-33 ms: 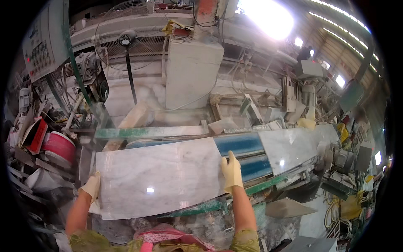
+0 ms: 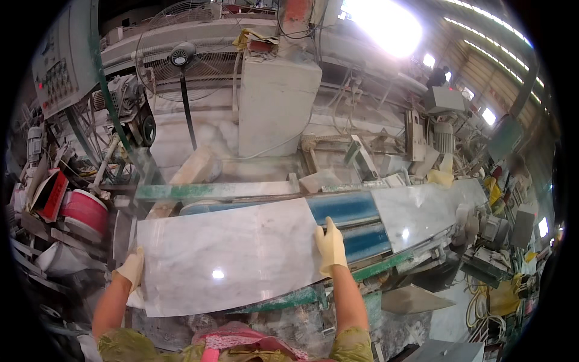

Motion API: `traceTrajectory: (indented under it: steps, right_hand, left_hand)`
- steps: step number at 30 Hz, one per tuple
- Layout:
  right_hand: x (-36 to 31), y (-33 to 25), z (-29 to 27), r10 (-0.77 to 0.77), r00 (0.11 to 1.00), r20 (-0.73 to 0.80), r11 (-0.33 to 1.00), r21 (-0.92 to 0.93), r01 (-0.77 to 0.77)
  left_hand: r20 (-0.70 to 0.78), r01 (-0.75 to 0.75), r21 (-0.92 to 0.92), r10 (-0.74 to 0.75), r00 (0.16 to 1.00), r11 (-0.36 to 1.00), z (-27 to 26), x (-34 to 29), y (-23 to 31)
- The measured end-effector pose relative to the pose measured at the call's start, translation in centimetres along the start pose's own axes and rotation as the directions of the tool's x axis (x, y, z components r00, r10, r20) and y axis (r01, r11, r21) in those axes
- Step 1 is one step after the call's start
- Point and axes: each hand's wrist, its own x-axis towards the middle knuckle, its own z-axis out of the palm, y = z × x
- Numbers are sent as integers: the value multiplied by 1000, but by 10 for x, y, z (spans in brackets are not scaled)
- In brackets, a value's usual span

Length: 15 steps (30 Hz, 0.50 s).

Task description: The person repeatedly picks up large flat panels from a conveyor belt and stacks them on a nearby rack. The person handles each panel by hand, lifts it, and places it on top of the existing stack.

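Observation:
A pale grey-veined polished marble slab [image 2: 229, 256] lies in front of me over a blue conveyor belt [image 2: 356, 240] and reaches past its near side. My left hand [image 2: 131, 268], in a cream glove, grips the slab's left edge; some of its fingers are hidden. At the right edge my right hand [image 2: 330, 246], gloved the same way, holds the slab with a finger pointing up along the side. Farther right, a second marble slab [image 2: 416, 211] rests on the same belt, with a stretch of bare blue belt between the two.
Green rails [image 2: 211, 190] border the conveyor. A standing fan [image 2: 182, 55] and a pale block-like cabinet [image 2: 277, 108] are behind it. On the left are a control panel [image 2: 60, 66] and a pink bucket [image 2: 85, 212]. Machinery with a motor [image 2: 444, 137] stands at the far right.
My right hand and the slab's right edge have shifted very slightly left. My left hand keeps its place on the left edge.

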Motion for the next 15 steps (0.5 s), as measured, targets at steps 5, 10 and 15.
traceTrajectory:
  steps: [5,10,15]
  right_hand:
    - [25,3,22,69,988,139,996,-73,-59]
    - [55,36,38,208,935,287,974,25,-224]
    - [45,29,27,281,902,328,958,-37,-285]
  left_hand:
    - [-13,51,97,-50,999,994,0,0,5]
    - [-15,46,163,-44,999,986,-4,-5,18]
    - [-15,-20,213,24,1000,977,2,-27,41]
